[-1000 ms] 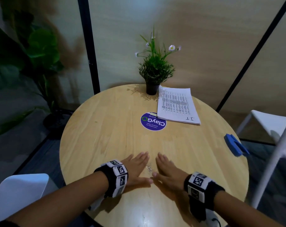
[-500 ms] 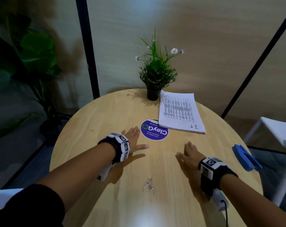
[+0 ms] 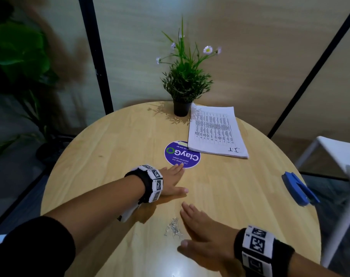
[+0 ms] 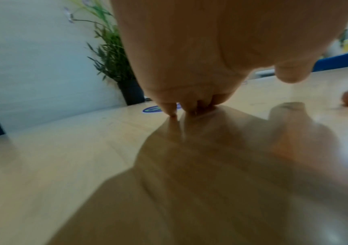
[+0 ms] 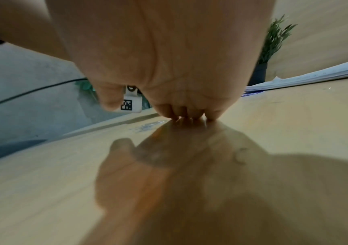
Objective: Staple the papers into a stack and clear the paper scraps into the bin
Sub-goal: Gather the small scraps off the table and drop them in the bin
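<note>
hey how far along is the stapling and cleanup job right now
Papers already sit in one stack by the potted plant; whether stapled, I can't tell. The blue stapler lies untouched. Both flat hands, left hand and right hand, are sweeping the scraps together. Binning remains; no bin visible.

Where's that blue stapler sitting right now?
In the head view, the blue stapler lies at the table's right edge, beyond the right hand and nearer the person than the stack of papers.
</note>
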